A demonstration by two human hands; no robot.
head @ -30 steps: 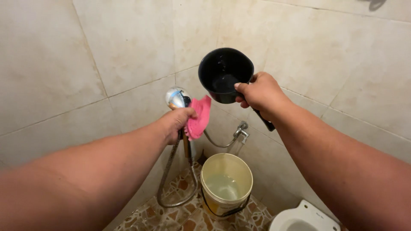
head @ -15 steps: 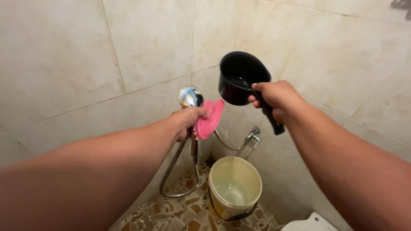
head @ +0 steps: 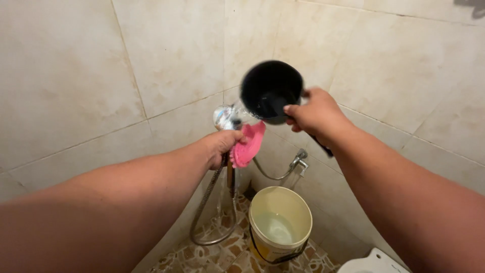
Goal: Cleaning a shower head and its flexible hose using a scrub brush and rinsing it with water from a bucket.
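Dipper (head: 269, 91): black, round, with a dark handle; it was held at upper centre of the frame, tipped so that its mouth faced the camera and down to the left. Its outline was blurred.
Water: a thin clear stream left the dipper's lower left rim and fell toward the shower head (head: 226, 117).
Right hand (head: 316, 114): it was clenched round the dipper's handle, thumb along the rim side; the handle's end showed below the wrist, right of centre.
Left hand (head: 221, 146): it was closed on a pink cloth (head: 247, 145) and on the stem below the shower head, at centre frame. Whether the fingers gripped the stem itself or only pressed the cloth to it could not be told.
Pink cloth: it stuck out to the right of the left hand, just below the dipper, touching or nearly touching its underside.
Shower head: chrome and rounded, it sat just above the left hand and just left of the dipper.
Hose (head: 208, 202): a metal coil, it hung from the stem and looped down to the floor at lower centre.
Tap (head: 299, 159): a chrome fitting on the wall, right of the cloth, below the right wrist.
Bucket (head: 280, 222): cream plastic, it stood on the floor at lower centre, partly filled with water.
Toilet (head: 376, 263): only a white edge showed at the lower right corner.
Wall (head: 76, 76): large pale tiles, stained, filled the upper frame.
Floor (head: 222, 253): patterned brown and cream tile.
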